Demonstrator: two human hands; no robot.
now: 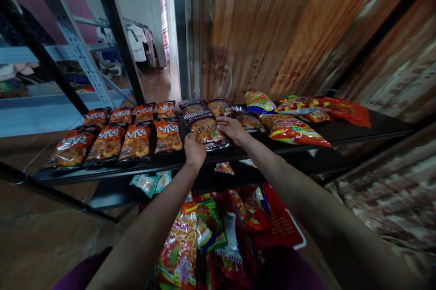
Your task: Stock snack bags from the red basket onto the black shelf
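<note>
A dark brown snack bag with a checkered top edge lies on the black shelf, its front facing up. My left hand grips its lower left edge, thumb on top. From the right, my right hand holds the bag's upper right side, fingers over the front. Behind it are two matching brown bags, one at the back left and one at the back right. Another brown bag sits just beyond my right hand, partly covered by it.
Orange snack bags stand in two rows on the left. Yellow and red noodle snack bags and an orange bag lie to the right. Below, a red basket and several packets sit near my knees. Black posts frame the shelf.
</note>
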